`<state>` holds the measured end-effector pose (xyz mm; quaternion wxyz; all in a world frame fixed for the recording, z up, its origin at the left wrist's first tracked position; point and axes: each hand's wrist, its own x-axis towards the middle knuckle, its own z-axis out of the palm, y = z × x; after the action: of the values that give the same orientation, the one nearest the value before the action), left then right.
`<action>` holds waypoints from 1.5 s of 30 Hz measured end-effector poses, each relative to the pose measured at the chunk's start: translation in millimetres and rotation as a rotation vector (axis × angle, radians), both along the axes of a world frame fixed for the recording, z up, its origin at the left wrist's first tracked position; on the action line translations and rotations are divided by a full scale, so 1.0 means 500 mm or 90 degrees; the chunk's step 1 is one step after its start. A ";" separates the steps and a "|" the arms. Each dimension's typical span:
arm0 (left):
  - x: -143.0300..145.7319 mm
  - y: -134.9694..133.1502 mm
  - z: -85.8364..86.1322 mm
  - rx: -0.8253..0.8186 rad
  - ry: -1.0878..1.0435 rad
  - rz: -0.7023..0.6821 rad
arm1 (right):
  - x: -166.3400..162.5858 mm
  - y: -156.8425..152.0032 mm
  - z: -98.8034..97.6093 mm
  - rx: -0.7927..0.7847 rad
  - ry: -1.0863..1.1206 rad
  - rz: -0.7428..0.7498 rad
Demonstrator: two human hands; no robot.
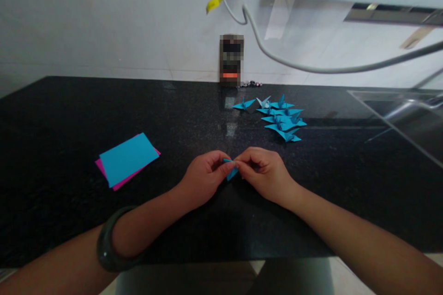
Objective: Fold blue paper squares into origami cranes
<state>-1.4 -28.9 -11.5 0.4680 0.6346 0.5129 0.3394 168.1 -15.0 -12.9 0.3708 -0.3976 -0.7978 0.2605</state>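
Both of my hands meet over the black stone counter (69, 115) and pinch one small folded piece of blue paper (231, 173). My left hand (204, 177) grips its left end with fingers curled. My right hand (265, 170) pinches its right end, fingers closed. A dark bangle (107, 244) sits on my left wrist. Most of the folded paper is hidden between my fingertips.
Several finished blue paper cranes (282, 120) lie in a cluster behind my right hand. A stack of blue and pink paper sheets (127, 159) lies to the left. A blurred small box (231, 60) stands against the wall. A grey hose (294, 62) and a sink (408, 110) are at right.
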 end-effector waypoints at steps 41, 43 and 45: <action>-0.001 -0.004 0.009 -0.026 0.024 -0.099 | -0.007 0.003 0.000 -0.329 0.202 0.059; -0.001 -0.004 0.006 -0.005 0.051 -0.105 | -0.007 0.005 -0.003 -0.344 0.203 0.062; -0.001 -0.005 0.001 0.017 0.080 -0.109 | -0.007 0.007 -0.004 -0.314 0.200 0.042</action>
<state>-1.7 -31.4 -11.3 0.4536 0.7025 0.4805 0.2642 164.6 -11.7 -14.9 0.3729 -0.4045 -0.6557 0.5171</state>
